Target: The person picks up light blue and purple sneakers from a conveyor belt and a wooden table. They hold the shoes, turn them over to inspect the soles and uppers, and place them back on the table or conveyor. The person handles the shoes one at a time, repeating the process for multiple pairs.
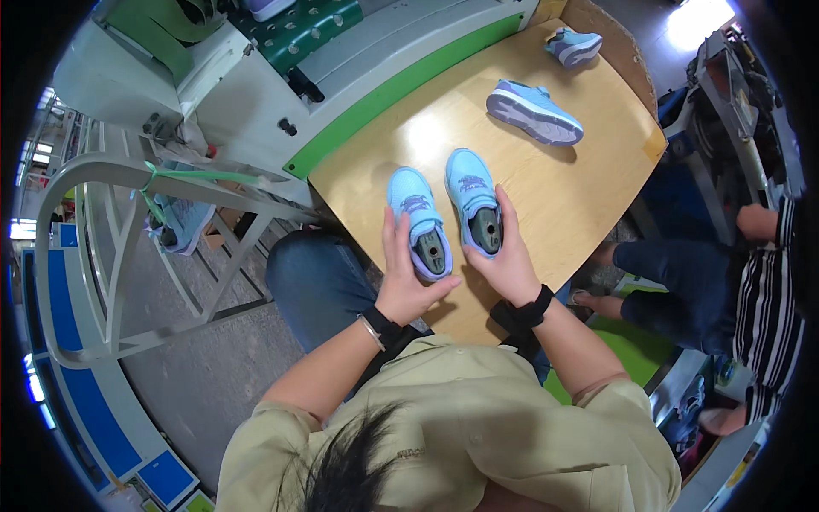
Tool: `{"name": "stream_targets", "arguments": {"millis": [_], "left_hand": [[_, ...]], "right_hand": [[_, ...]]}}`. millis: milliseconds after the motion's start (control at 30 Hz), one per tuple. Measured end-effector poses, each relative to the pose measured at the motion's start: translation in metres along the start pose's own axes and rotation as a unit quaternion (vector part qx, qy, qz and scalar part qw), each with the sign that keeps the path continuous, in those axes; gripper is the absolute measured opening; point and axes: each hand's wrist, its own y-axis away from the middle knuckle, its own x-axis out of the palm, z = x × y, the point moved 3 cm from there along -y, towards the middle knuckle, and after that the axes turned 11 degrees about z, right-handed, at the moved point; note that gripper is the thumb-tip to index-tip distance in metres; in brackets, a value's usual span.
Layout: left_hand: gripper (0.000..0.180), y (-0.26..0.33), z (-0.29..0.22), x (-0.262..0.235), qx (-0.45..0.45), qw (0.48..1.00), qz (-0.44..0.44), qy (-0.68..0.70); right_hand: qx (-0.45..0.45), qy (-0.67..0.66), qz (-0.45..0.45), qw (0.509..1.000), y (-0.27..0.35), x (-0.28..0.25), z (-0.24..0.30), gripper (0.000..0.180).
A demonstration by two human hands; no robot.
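Note:
Two light blue sneakers with purple laces and lining stand side by side on the wooden table, toes pointing away from me. A dark shoe last fills the opening of each. Around the heel of the left sneaker my left hand is closed, fingers along its left side and thumb near the heel. My right hand grips the right sneaker at the heel, with fingers on its right side and the thumb on its left. The undersides of both shoes are hidden.
Farther off on the table lie a tipped sneaker and another sneaker by a cardboard edge. A green-edged machine borders the table. To the left stands a metal rack; a person in stripes is at right.

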Motion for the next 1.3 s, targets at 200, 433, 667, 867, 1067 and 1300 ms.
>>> {"name": "stream_targets", "arguments": {"millis": [200, 433, 667, 867, 1067, 1300], "left_hand": [[0.102, -0.042, 0.005, 0.005, 0.021, 0.996, -0.072, -0.053], [0.086, -0.119, -0.052, -0.087, -0.008, 0.888, -0.135, 0.439], [0.093, -0.206, -0.133, -0.191, 0.186, 0.944, -0.270, 0.040], [0.092, -0.280, -0.077, -0.224, 0.088, 0.900, -0.367, -0.217], [0.084, -0.218, -0.091, -0.163, 0.214, 0.880, -0.302, -0.296], [0.072, -0.206, -0.038, -0.083, 0.109, 0.941, -0.010, -0.321]], "right_hand": [[-0.020, -0.082, -0.071, 0.994, 0.002, 0.001, -0.021, 0.090], [0.036, -0.276, -0.109, 0.954, -0.028, -0.039, -0.009, 0.077], [-0.216, -0.133, -0.166, 0.953, -0.177, -0.149, 0.113, 0.068], [-0.228, 0.078, -0.132, 0.962, -0.373, -0.180, 0.139, 0.079], [-0.268, 0.027, -0.237, 0.934, -0.373, -0.197, 0.072, 0.036], [0.103, 0.459, -0.119, 0.875, -0.269, -0.319, -0.130, 0.071]]}}
